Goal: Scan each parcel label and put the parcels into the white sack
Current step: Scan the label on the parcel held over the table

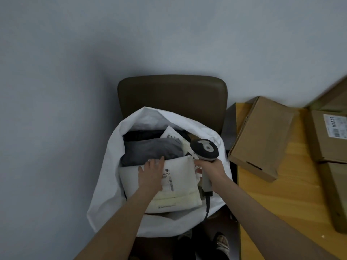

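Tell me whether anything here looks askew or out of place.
The plain cardboard box lies skewed on the wooden table, its near corner hanging past the table's edge toward the white sack. The sack looks nearly full. Nothing seems spilled or damaged.

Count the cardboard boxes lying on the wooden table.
3: a plain box nearest the white sack, a labelled box right of it, a third box cut off at the frame's right edge. A blurred brown shape behind them may be a fourth.
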